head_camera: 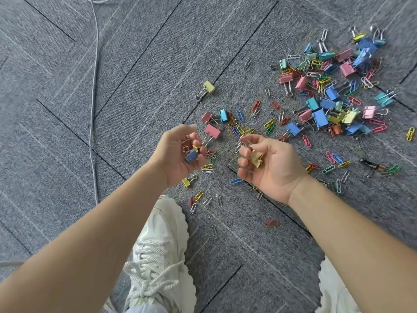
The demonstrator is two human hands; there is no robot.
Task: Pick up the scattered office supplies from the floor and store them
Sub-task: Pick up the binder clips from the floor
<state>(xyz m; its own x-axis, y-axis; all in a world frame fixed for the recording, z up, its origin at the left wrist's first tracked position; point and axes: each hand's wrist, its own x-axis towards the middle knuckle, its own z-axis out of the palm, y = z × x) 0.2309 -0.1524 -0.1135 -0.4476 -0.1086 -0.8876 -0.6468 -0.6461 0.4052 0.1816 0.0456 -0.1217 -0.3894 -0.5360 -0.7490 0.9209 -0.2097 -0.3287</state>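
Binder clips and paper clips [334,93] lie thickest on the floor [67,109] toward its far right, in a mixed heap of pink, blue, green and yellow. A thinner scatter runs from there in toward the two hands.

The left hand [176,154] hangs palm up above the floor. Its fingers [195,136] curl round a blue binder clip [191,156] resting in the palm, with a bit of yellow and some silver wire beside it.

The right hand [270,166], just beside the left, is also palm up. A pale yellow binder clip [257,159] sits against the inside of its curled fingers [243,163]. Thumb and forefinger pinch a thin silver wire, though I cannot tell whether it is a handle or a paper clip.

A pink binder clip [212,131] lies on the floor just past the left fingertips, and a small yellow binder clip [186,181] lies under the left wrist. A lone yellow binder clip [208,86] sits farther out, well apart from the heap.

A white laced shoe [158,251] stands between the forearms. A thin grey cable [93,109] runs across the floor on the left.
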